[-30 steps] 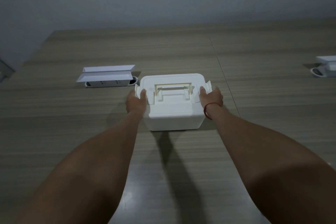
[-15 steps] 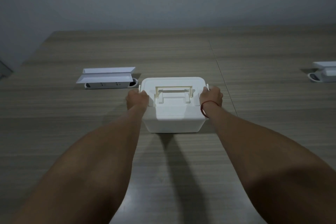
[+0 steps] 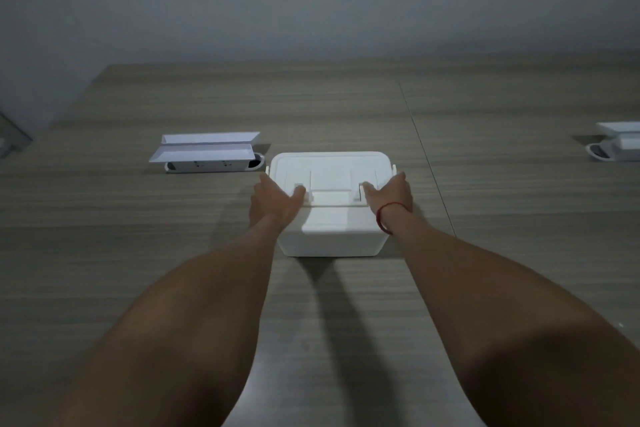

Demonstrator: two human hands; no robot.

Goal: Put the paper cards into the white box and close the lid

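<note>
The white box (image 3: 329,236) stands in the middle of the wooden table with its lid (image 3: 329,166) down on it and the handle lying flat. My left hand (image 3: 273,199) lies against the box's left side, fingers straight, thumb resting on the lid. My right hand (image 3: 393,192), with a red string at the wrist, mirrors it on the right side, thumb on the lid. Neither hand is curled around anything. No paper cards are visible; the box's inside is hidden.
A white power strip (image 3: 211,166) under two white flaps lies just left of the box. A similar white unit (image 3: 616,146) sits at the right edge. A seam (image 3: 419,146) runs across the table (image 3: 138,270). A grey wall rises behind.
Both hands have let go of the side clasps and straightened their fingers, with the thumbs moved onto the lid. The handle that stood up now lies flat.
</note>
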